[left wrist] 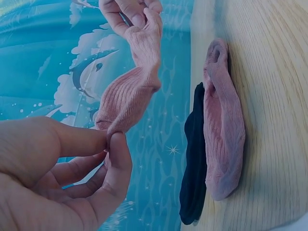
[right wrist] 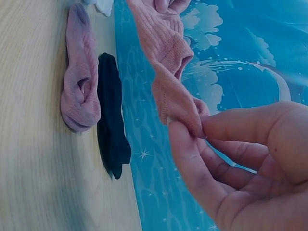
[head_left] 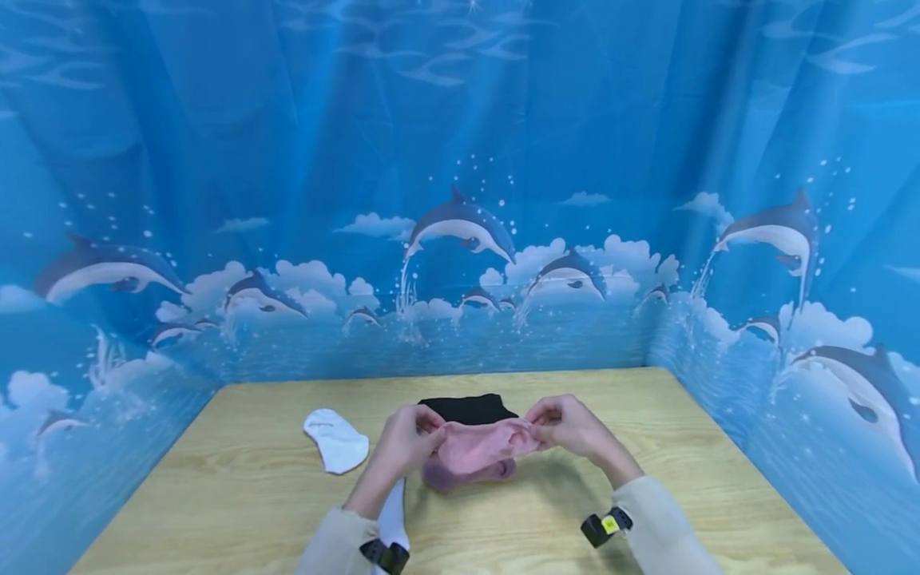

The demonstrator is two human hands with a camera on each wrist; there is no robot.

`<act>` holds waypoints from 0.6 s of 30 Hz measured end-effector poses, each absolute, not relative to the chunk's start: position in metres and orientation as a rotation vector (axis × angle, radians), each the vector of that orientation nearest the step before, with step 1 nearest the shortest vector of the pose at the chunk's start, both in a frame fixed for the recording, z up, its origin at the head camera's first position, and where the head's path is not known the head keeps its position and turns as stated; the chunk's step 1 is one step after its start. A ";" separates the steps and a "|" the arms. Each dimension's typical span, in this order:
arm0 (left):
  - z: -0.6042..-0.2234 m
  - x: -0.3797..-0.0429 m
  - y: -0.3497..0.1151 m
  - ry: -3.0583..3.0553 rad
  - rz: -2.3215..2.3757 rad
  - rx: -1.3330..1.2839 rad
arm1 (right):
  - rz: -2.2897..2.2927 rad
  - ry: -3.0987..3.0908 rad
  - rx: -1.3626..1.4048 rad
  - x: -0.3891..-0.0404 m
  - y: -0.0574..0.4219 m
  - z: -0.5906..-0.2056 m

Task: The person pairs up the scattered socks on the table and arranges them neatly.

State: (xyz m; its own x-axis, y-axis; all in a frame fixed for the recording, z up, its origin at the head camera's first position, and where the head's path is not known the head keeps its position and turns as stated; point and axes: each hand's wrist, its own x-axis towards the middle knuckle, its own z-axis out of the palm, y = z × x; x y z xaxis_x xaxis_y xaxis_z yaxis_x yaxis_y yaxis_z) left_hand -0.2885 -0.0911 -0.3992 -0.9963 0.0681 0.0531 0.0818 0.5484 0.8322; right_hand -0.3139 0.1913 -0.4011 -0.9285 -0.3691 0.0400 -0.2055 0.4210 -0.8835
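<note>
A pink ribbed sock (head_left: 477,447) is stretched sideways in the air between my two hands. My left hand (head_left: 408,441) pinches one end of it between thumb and forefinger, while my right hand (head_left: 571,430) pinches the other end. In both wrist views the held sock (left wrist: 127,94) looks twisted partway along. Below it on the table lies a second sock, mauve-pink (right wrist: 79,72), partly hidden by the held one in the head view. A black sock (head_left: 467,409) lies just behind that one.
To the left on the wooden table (head_left: 237,479) lies a white sock (head_left: 335,441). Another white piece of cloth (head_left: 392,515) lies partly under my left forearm. A blue dolphin-printed curtain (head_left: 460,319) surrounds the table's back and sides.
</note>
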 end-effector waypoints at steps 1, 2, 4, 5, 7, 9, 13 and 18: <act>-0.399 -0.289 -0.091 -2.752 -1.481 -0.131 | -1.523 2.514 -0.513 -0.314 0.191 -0.401; -0.399 -0.289 -0.092 -2.754 -1.479 -0.127 | -1.522 2.517 -0.515 -0.314 0.190 -0.402; -0.399 -0.290 -0.092 -2.752 -1.488 -0.123 | -1.523 2.522 -0.525 -0.315 0.190 -0.402; -0.399 -0.291 -0.093 -2.750 -1.490 -0.123 | -1.521 2.527 -0.533 -0.315 0.190 -0.402; -0.398 -0.292 -0.093 -2.742 -1.500 -0.126 | -1.522 2.535 -0.545 -0.316 0.189 -0.402; -0.397 -0.293 -0.094 -2.740 -1.496 -0.129 | -1.523 2.538 -0.558 -0.316 0.189 -0.402; -0.397 -0.293 -0.095 -2.738 -1.484 -0.135 | -1.539 2.523 -0.557 -0.315 0.188 -0.403; -0.398 -0.292 -0.097 -2.730 -1.487 -0.134 | -1.559 2.513 -0.545 -0.313 0.185 -0.405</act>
